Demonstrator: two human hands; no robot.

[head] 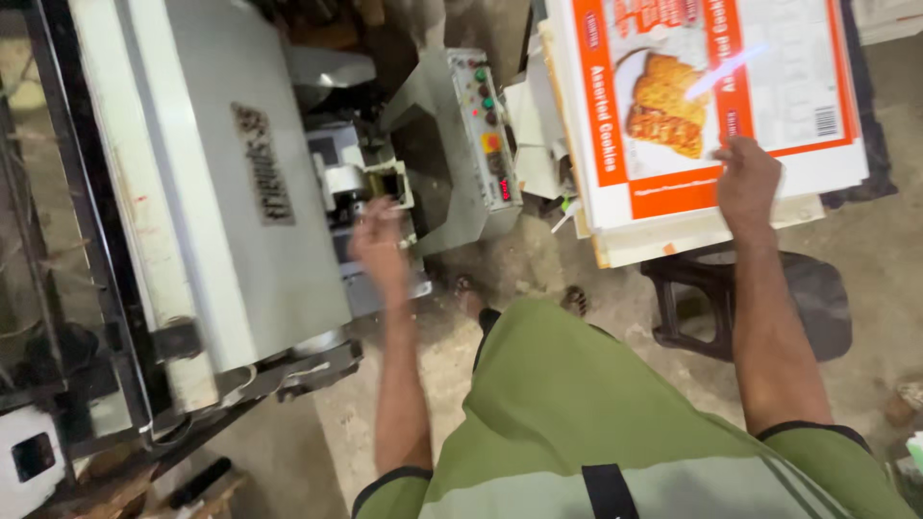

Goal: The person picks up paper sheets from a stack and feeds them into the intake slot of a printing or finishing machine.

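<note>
My left hand (378, 242) reaches out to the side of a large grey machine (221, 183), fingers blurred against a small grey part beside its white housing. Whether it grips anything cannot be told. My right hand (746, 180) lies flat, fingers apart, on the near edge of a stack of printed cardboard sheets (711, 86), white with orange bands and a picture of biscuits. The stack rests on a dark stool (750, 308).
A grey control box (476, 135) with coloured buttons and a red display stands between the machine and the stack. My feet (519, 298) are on a dusty concrete floor (885, 240). Dark metal framing (58, 288) runs along the left.
</note>
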